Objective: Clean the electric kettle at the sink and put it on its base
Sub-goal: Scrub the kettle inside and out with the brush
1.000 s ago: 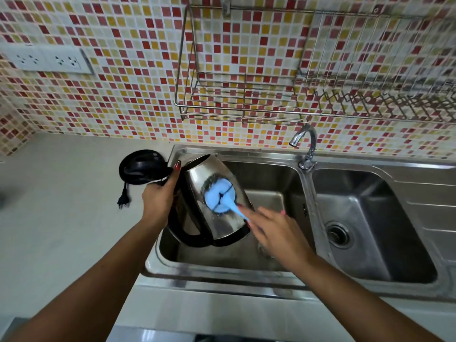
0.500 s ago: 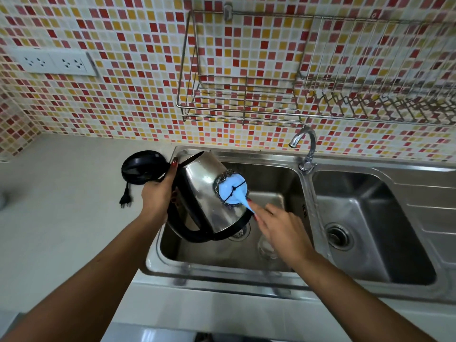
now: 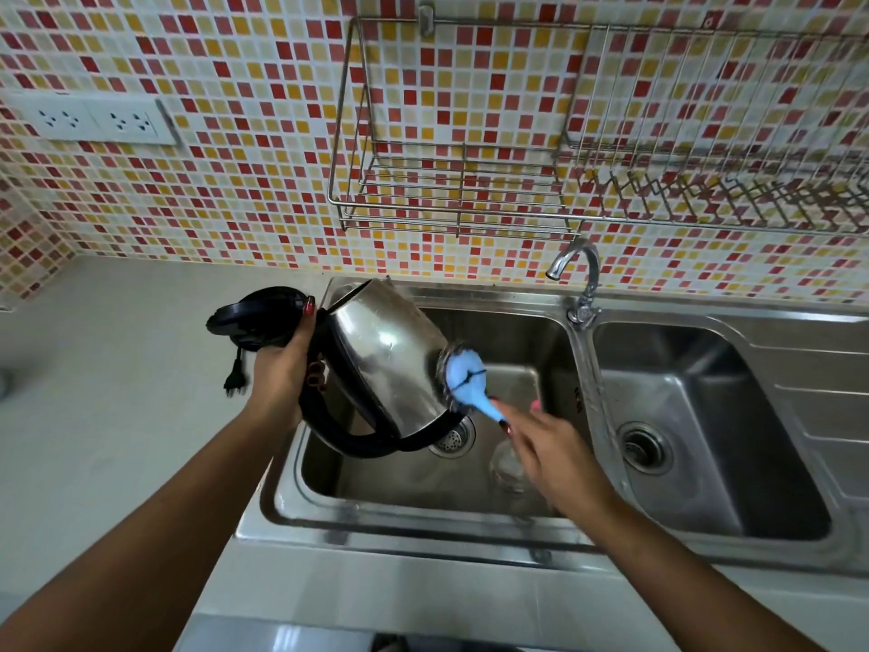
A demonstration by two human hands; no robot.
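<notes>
Sliding off the middle of the kettle (image 3: 390, 364), the blue brush (image 3: 463, 376) is now working at the right edge of the steel body, close to the bottom rim. The kettle itself is leaning further over, its open top pointing back and left. I read this as the scrub moving round the outside wall, so the cleaning is probably mid-way, with rinsing and the return to the base (image 3: 256, 317) not yet done. The kettle is hanging tilted over the left bowl of the sink (image 3: 423, 505), not touching its floor as far as I can tell. The left hand (image 3: 282, 364) is wrapping its grip round the black handle, thumb lifted, forearm reaching in from the lower left. The right hand (image 3: 550, 454) is coming in from the lower right, its grip pinching the brush's thin stem at the fingertips; these are a little blurred. The base is sitting on the desk (image 3: 117, 392) just left of the sink, partly hidden behind the left hand, its plug (image 3: 235, 381) lying loose beside it. No water is showing at the tap (image 3: 576, 270).
</notes>
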